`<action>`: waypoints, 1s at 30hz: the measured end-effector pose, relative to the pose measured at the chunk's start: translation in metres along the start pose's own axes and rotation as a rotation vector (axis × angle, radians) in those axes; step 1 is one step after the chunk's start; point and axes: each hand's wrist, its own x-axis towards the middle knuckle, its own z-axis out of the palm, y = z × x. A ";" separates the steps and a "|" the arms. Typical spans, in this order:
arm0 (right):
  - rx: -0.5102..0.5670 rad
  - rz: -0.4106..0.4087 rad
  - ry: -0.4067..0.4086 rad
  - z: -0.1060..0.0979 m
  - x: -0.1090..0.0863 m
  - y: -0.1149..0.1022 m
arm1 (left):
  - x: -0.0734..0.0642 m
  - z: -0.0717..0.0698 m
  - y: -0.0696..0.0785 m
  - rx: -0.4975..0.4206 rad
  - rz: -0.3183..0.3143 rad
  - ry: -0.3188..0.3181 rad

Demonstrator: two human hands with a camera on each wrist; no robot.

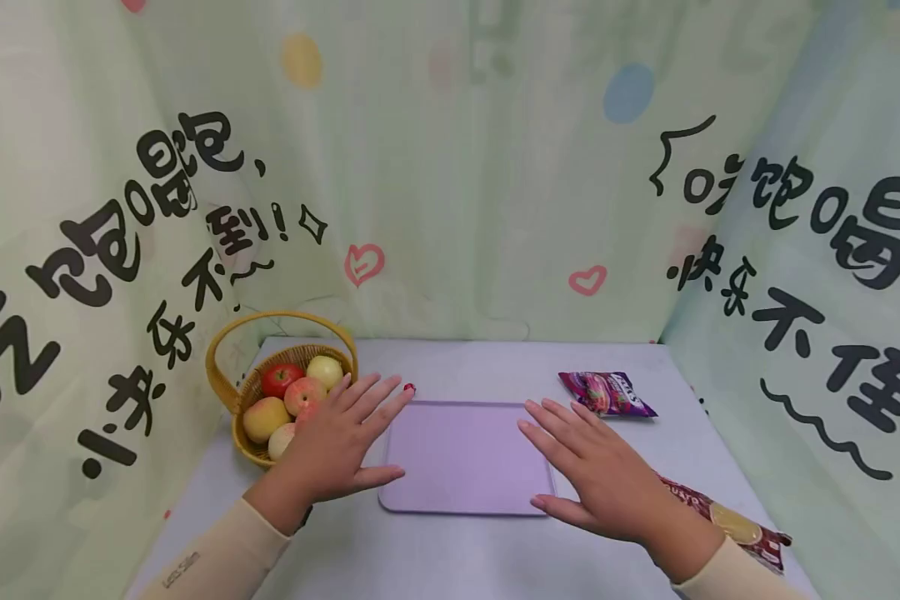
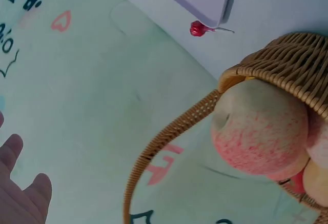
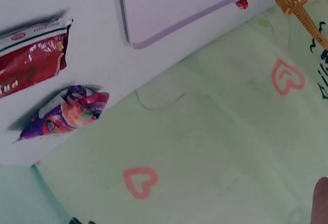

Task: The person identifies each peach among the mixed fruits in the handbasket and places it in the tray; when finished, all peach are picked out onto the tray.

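Observation:
Both hands hover with fingers spread and nothing held. In the head view my left hand (image 1: 337,446) is in front of the right side of a wicker basket (image 1: 251,433) of fruit, hiding part of it. Red, pink and yellowish fruit fill the basket; a speckled pink peach (image 2: 261,126) shows large in the left wrist view. My right hand (image 1: 596,471) is over the right edge of a pale purple tray (image 1: 465,458). Beyond its fingers lies a purple snack bag (image 1: 607,393). A long red-brown packet (image 1: 727,521) is partly hidden behind the right wrist.
A small red wrapped lollipop (image 2: 199,28) lies by the tray's far left corner. The basket's tall arched handle (image 1: 285,315) rises above the fruit. Pale green curtains (image 1: 450,208) with black lettering and pink hearts enclose the white table (image 1: 435,558) at the back and sides.

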 end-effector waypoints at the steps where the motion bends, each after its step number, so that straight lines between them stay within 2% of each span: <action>1: 0.017 0.022 0.000 0.003 0.000 0.001 | -0.002 0.001 -0.001 -0.012 -0.018 0.002; 5: 0.073 0.120 -0.003 0.013 -0.004 0.004 | -0.007 0.002 -0.006 -0.057 -0.082 0.022; 12: 0.151 0.369 -0.057 0.028 -0.011 0.005 | -0.013 0.011 -0.014 -0.134 -0.189 0.084; 17: 0.258 0.526 -0.065 0.038 -0.016 0.005 | -0.018 0.023 -0.020 -0.197 -0.262 0.086; 23: 0.340 0.634 -0.057 0.056 -0.025 0.005 | -0.023 0.034 -0.027 -0.248 -0.352 0.081; 27: 0.387 0.722 -0.069 0.067 -0.028 0.005 | -0.027 0.041 -0.034 -0.285 -0.439 0.051; 30: 0.463 0.801 -0.063 0.073 -0.030 0.006 | -0.030 0.047 -0.037 -0.340 -0.506 0.044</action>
